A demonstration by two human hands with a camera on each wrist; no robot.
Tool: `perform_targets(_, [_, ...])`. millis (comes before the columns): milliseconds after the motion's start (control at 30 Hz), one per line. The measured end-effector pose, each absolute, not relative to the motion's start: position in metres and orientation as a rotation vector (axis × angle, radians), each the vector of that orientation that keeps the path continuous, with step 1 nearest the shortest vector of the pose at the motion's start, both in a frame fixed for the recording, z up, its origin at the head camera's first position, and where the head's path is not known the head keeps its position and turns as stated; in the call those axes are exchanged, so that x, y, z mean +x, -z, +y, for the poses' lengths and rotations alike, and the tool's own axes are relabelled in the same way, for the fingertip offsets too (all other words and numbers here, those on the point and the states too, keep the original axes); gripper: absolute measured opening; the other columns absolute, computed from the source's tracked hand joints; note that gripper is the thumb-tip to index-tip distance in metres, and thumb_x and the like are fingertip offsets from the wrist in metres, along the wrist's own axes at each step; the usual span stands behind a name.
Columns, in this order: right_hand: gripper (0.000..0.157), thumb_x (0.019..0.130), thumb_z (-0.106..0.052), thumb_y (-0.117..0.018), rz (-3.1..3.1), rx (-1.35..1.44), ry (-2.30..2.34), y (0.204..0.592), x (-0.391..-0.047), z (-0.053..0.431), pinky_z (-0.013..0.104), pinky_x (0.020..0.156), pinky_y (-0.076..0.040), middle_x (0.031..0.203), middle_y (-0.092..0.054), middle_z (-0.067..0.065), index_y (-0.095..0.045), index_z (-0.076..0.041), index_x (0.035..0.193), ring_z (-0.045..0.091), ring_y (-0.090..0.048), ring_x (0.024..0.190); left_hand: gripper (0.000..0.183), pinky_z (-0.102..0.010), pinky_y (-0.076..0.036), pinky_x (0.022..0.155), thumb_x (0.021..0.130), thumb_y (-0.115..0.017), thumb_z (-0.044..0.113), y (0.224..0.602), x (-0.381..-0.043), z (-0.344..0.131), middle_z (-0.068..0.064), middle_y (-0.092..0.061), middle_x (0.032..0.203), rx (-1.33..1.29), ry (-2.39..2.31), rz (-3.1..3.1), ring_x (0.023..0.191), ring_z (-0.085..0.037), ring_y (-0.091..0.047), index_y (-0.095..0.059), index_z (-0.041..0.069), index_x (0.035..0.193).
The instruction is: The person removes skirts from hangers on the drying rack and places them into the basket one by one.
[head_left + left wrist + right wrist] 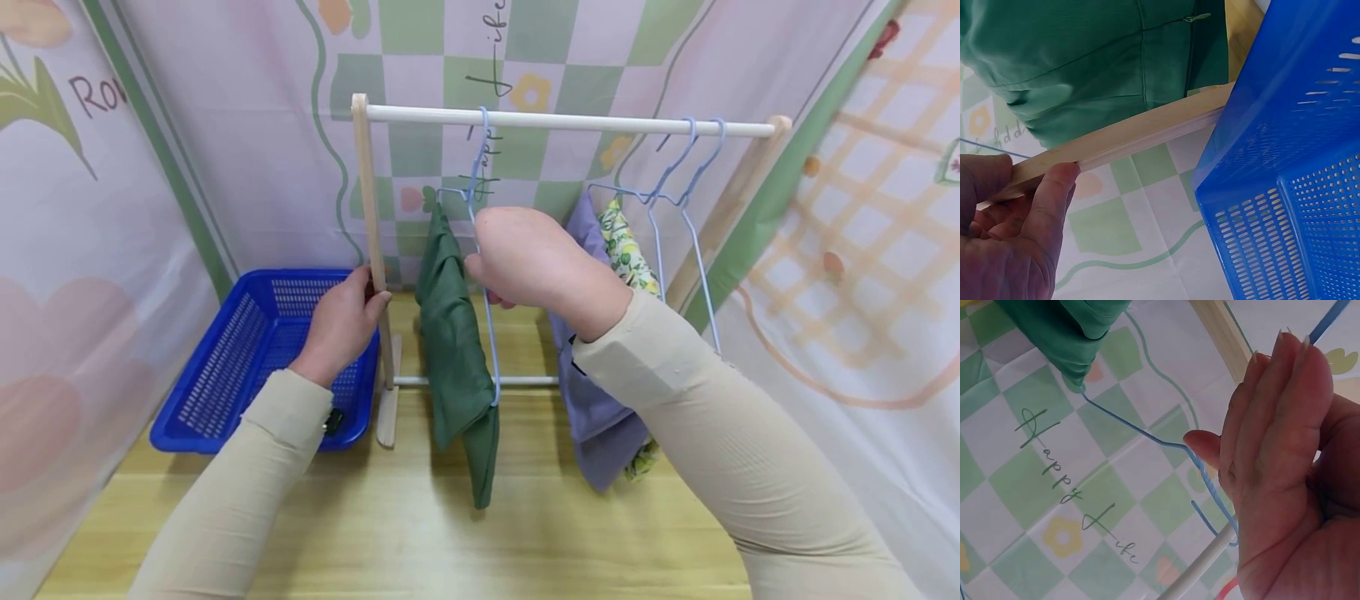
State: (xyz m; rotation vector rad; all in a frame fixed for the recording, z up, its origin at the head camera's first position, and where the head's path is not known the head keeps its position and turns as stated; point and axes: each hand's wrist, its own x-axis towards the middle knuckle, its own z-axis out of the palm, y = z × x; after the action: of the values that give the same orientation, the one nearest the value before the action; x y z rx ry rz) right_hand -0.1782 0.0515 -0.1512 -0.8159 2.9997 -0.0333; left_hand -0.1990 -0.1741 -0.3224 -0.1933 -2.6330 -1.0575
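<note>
My left hand holds the left wooden post of a small clothes rack. In the left wrist view its thumb and fingers lie on either side of that post. My right hand is at a blue wire clothes hanger, its fingers about the wire just below the hook; part of the grip is hidden. The hook sits over the white rail. A dark green garment hangs from the hanger's left side, and a zip on it shows in the left wrist view.
A blue perforated basket stands left of the rack, with a small dark item at its near edge. Two more blue hangers are on the rail's right, beside a purple garment and a floral one. Below is a wooden table.
</note>
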Motion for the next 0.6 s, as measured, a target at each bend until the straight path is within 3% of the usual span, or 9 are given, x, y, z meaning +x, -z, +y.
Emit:
perform_targets(333, [0.034, 0.099, -0.012, -0.051, 2.993, -0.82, 0.048, 0.1528, -0.1772, 0.0433, 0.036, 0.084, -0.053, 0.058, -0.068, 0.002, -0.068, -0.008, 0.069, 0.024, -0.066, 0.083, 0.037, -0.051, -0.059, 0.084, 0.11, -0.056, 0.018, 0.3237, -0.1969, -0.1772, -0.024, -0.069, 0.121, -0.194, 1.053, -2.623, 0.102, -0.038, -0.07, -0.054, -0.002, 0.14])
perform_targets(600, [0.029, 0.1, -0.011, -0.049, 2.984, -0.798, 0.087, 0.1522, -0.176, 0.042, 0.037, 0.083, -0.053, 0.06, -0.069, 0.002, -0.066, -0.007, 0.076, 0.024, -0.068, 0.074, 0.036, -0.049, -0.059, 0.083, 0.11, -0.056, 0.019, 0.3213, -0.1966, -0.1759, -0.022, -0.069, 0.121, -0.202, 1.082, -2.624, 0.103, -0.037, -0.07, -0.054, -0.001, 0.14])
